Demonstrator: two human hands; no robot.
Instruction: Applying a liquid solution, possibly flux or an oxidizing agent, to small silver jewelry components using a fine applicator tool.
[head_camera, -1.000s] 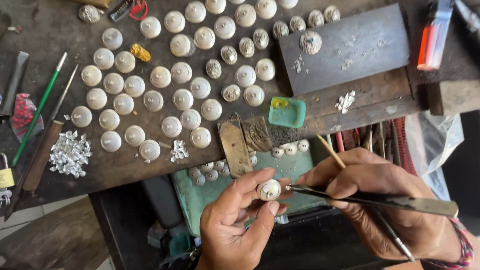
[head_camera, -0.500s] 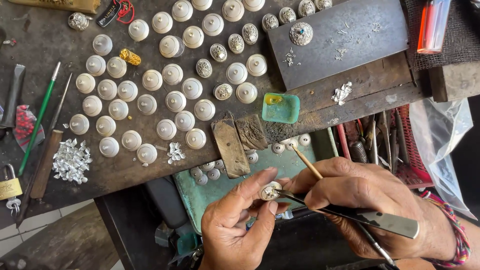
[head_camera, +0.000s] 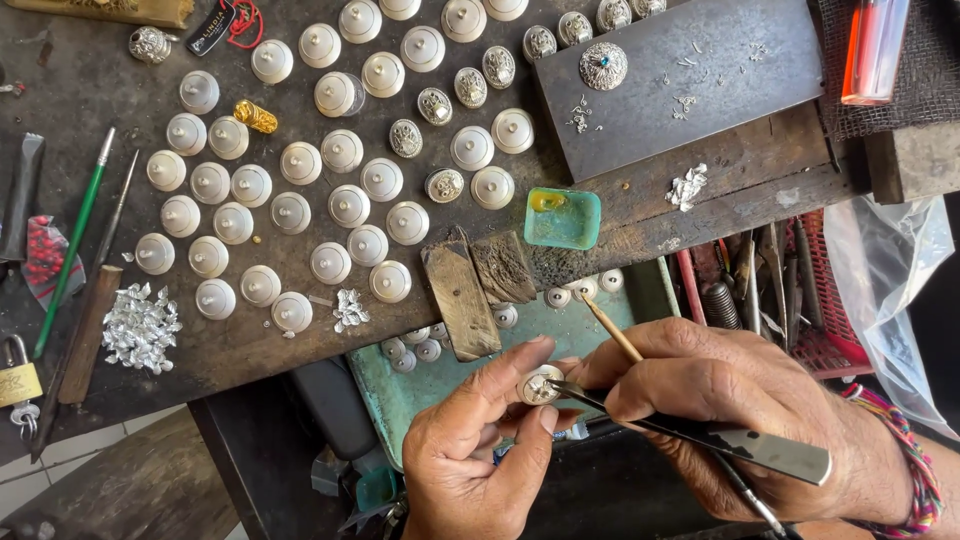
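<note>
- Silver dome piece sits pinched between thumb and fingertips of the left hand, just below the teal tray.
- Right hand is closed around metal tweezers and a thin wooden stick; the tweezer tips touch the piece.
- More small domes lie in the teal tray, above the piece.
- Beyond the tray, rows of white domes cover the dark surface.
- Small turquoise dish stands above the tray, right of the rows.
</note>
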